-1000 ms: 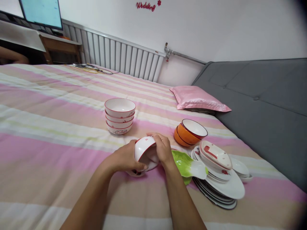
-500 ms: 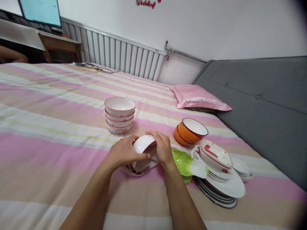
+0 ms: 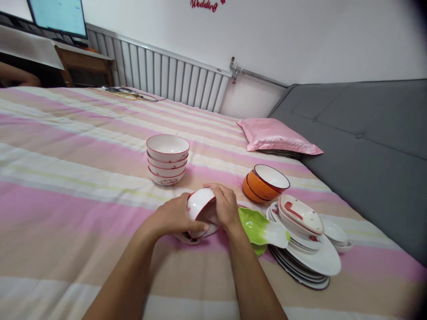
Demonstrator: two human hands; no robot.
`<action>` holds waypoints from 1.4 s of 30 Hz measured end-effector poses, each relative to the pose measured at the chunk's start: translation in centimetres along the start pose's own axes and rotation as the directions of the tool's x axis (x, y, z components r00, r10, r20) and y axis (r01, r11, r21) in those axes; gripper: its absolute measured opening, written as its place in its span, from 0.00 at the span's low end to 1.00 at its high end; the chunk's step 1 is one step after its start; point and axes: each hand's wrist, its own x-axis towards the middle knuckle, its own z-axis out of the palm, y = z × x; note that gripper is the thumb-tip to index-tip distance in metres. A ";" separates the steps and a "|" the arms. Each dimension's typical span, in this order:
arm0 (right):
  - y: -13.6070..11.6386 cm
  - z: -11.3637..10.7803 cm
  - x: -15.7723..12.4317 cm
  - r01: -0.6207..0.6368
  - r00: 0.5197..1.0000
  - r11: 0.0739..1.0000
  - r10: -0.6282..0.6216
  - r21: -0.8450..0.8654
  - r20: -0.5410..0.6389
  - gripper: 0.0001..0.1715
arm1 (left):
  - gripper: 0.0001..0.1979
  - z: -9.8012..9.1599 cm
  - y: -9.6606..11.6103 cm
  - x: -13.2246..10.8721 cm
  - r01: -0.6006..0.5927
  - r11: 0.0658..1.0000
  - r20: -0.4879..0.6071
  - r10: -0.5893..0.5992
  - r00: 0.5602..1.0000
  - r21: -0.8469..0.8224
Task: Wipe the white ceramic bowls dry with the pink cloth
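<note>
Red-rimmed bowl (image 3: 199, 203) is tilting between curled fingers of the left hand (image 3: 171, 218), now slipped lower under its rim, and the right hand (image 3: 227, 205), over a second bowl (image 3: 194, 236) lying on the striped bedspread (image 3: 83, 195) beside a green dish (image 3: 255, 227).

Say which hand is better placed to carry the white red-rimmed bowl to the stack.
Left hand, probably: it cups the white red-rimmed ceramic bowl and is nearer the matching bowl stack.

Monitor (image 3: 56, 18) cut by top edge; lower bowl (image 3: 193, 239) mostly hidden under upper bowl (image 3: 199, 202), left hand (image 3: 173, 218).
</note>
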 end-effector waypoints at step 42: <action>1.5 -0.1 0.5 -0.183 0.973 0.953 0.210 0.241 -0.091 0.18 | 0.51 0.1 -0.8 0.1 -0.004 0.995 0.089 0.013 0.996 -0.096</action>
